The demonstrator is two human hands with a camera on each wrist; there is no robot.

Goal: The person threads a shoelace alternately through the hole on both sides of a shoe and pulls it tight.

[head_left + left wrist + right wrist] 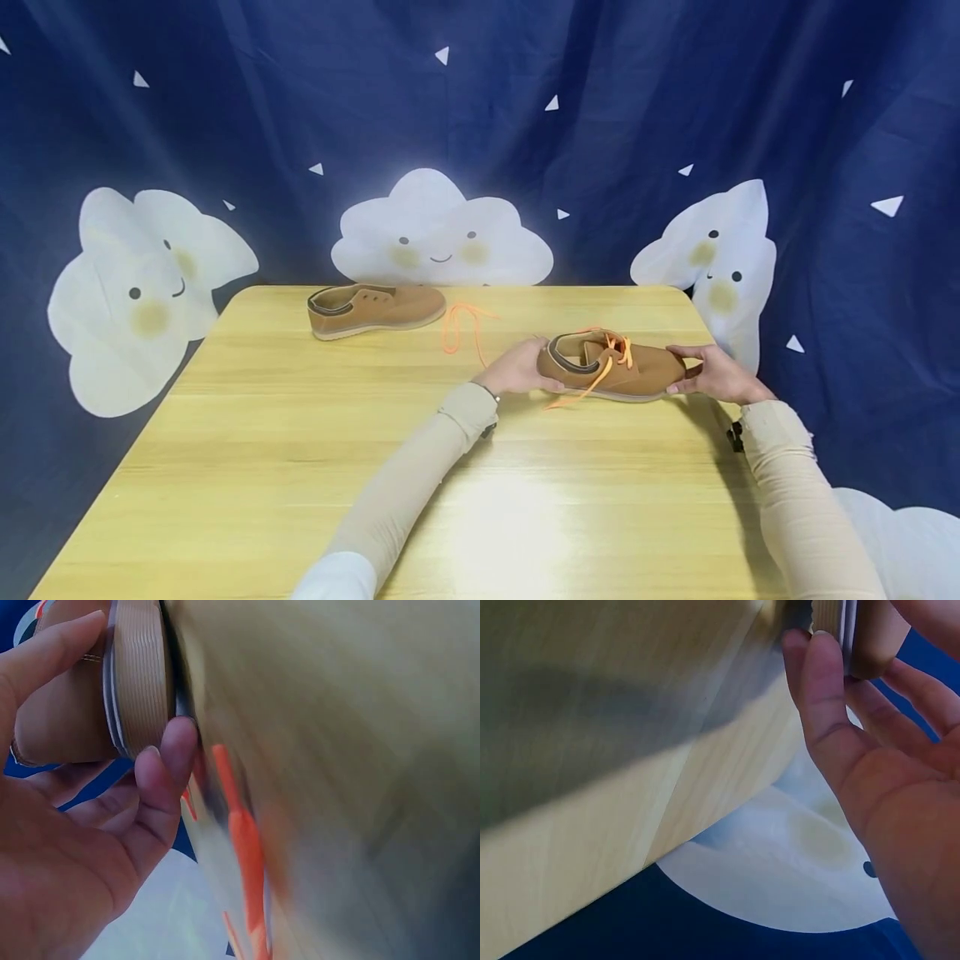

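In the head view a brown shoe [648, 372] with an orange lace [625, 350] tied in a bow is at the right of the table, its toe pointing right. My left hand [517, 367] grips it at the heel; in the left wrist view the thumb lies along the brown back [64, 724] and fingertips reach under the ribbed sole [141, 675]. At the toe, my right hand [717, 377] holds the other end. The right wrist view shows that hand's fingers [826, 682] curled under the sole's edge, beside the brown toe [874, 641].
A second brown shoe [390, 310], with bare eyelets, stands at the table's back left. A loose orange lace [452, 327] lies in curves just right of it. The wooden table [315, 450] has its right edge close beside my right hand. Behind hangs a blue curtain [495, 133] with clouds.
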